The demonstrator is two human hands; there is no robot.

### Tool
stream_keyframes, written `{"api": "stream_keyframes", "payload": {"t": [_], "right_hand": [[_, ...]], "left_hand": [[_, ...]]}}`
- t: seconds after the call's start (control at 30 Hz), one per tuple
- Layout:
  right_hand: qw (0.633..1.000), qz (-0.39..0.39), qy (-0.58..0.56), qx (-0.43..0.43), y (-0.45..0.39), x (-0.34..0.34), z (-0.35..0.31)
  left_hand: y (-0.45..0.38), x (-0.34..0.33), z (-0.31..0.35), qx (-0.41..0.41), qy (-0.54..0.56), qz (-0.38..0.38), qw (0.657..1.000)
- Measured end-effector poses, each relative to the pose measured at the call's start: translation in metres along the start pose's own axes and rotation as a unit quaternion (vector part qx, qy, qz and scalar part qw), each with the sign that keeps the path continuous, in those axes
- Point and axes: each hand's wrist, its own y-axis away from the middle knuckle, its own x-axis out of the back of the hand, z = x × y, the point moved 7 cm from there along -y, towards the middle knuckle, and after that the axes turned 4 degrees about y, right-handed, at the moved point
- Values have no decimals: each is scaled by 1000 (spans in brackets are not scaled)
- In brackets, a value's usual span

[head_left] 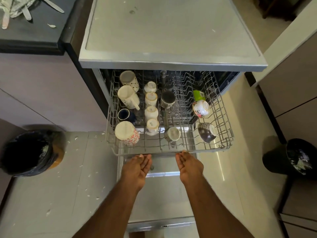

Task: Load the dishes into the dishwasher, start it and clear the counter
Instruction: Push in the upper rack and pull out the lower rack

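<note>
The dishwasher's upper wire rack (pixel 223 107) is pulled out over the open door (pixel 163 200). Upturned cups fill its left side, among them a red-flowered mug (pixel 127 133) and a dark blue cup (pixel 124 115). Small white cups (pixel 151 127) and steel tumblers (pixel 172 134) stand in the middle rows. On the right lie a floral bowl (pixel 200 108), a dark bowl (pixel 206 132) and a green cup (pixel 198 95). My left hand (pixel 137 169) and my right hand (pixel 189 166) reach, fingers straight, to the rack's front rail, fingertips at or under it.
Cutlery (pixel 25 7) lies on the dark counter (pixel 34 31) at top left. The dishwasher's grey top (pixel 171 31) fills the upper middle. A lined bin (pixel 29 152) stands on the floor at left, another black bin (pixel 295 157) at right. Cabinets flank both sides.
</note>
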Motion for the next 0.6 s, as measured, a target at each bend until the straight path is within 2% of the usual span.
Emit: {"api": "stream_keyframes", "payload": {"t": [0.17,0.4,0.6], "right_hand": [[999,-15,40,21,-20,-39,-20],[993,-31,102,49,-45,-83,-46],[996,-35,65,42,-60,-118,-55]], "left_hand": [[-15,-31,25,13,-6,-41,999],[-42,-70,56,-12,2,-55,998],[-66,-95,79,-41,20,-57,997]]}}
